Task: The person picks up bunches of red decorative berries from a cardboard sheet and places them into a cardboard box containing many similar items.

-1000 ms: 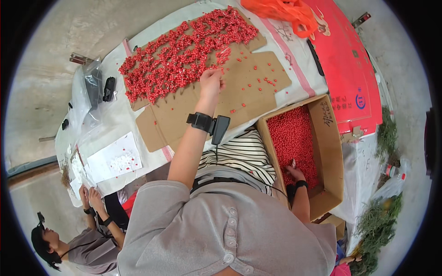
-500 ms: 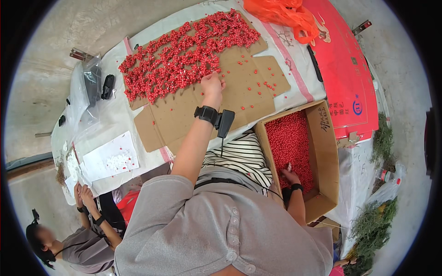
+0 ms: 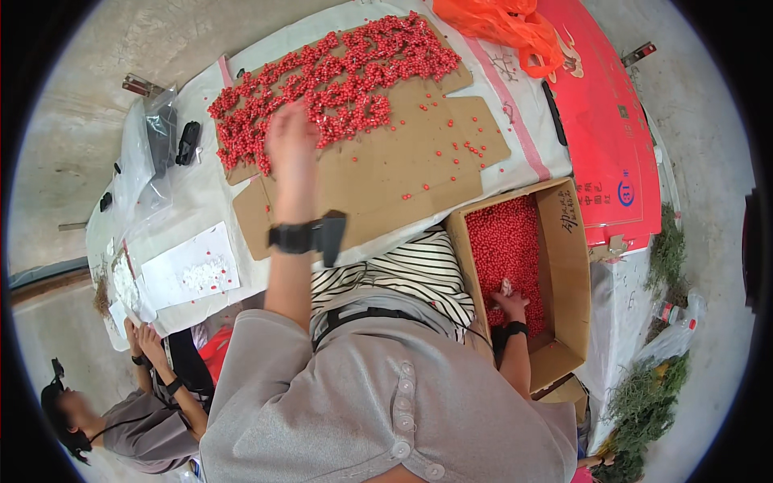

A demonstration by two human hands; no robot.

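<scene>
My left hand point(image 3: 292, 145) is over the left part of the red berry clusters point(image 3: 346, 76) spread on a flattened cardboard sheet point(image 3: 378, 165). Motion smears its fingers, so I cannot make out what they hold, if anything. Down to the right stands an open cardboard box point(image 3: 570, 266) holding a deep layer of loose red berries point(image 3: 503, 241). My right hand point(image 3: 513, 306) rests low inside it, on the berries, with its fingers apart. A small pale patch shows at its fingertips. Both wrists wear black bands; the left one carries a black device.
Loose berries dot the cardboard's right side. An orange plastic bag point(image 3: 523, 32) and a red printed board point(image 3: 604, 145) lie at the right. White paper with pale bits point(image 3: 189, 270), clear bags point(image 3: 141, 169) and a black object point(image 3: 188, 143) are left. A co-worker point(image 3: 149, 423) sits lower left.
My left hand has moved left from the lower edge of the clusters to their left part. In the box, my right hand has shifted slightly and its fingers have spread.
</scene>
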